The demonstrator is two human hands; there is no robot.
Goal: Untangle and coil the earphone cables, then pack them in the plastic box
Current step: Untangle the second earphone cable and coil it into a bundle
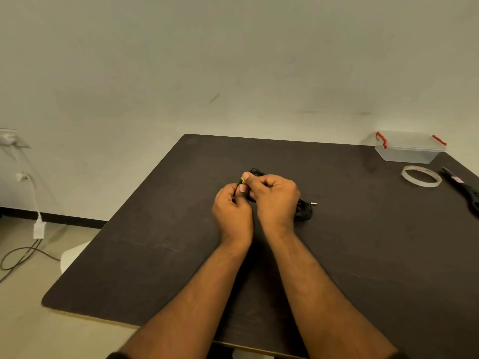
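While the thin black earphone cables [304, 209] lie bunched on the dark brown surface [155, 242] in front of us, we have both hands close together over the bundle, thumbs nearly touching. Our left hand [233, 206] is curled shut, pinching a strand of the cable near a small yellow piece [242, 180], which may be an ear tip or a tie, though it is too small for us to tell. Our right hand [276, 196] is also closed, its thumb pressing down beside that yellow piece, and it covers most of the bundle, so only loops spill out at its far right, where a silver metal plug [313, 203] points away. We judge that we hold the two hands this close so that short lengths can be worked loose without the rest pulling tight; the untangling looks barely begun and nothing is coiled yet. The clear plastic box with red latches [409, 149] sits well apart at the far right corner, lid on, so it will need opening before packing. Near it lie a roll of clear tape [421, 176] and black-handled scissors [464, 187], both untouched.
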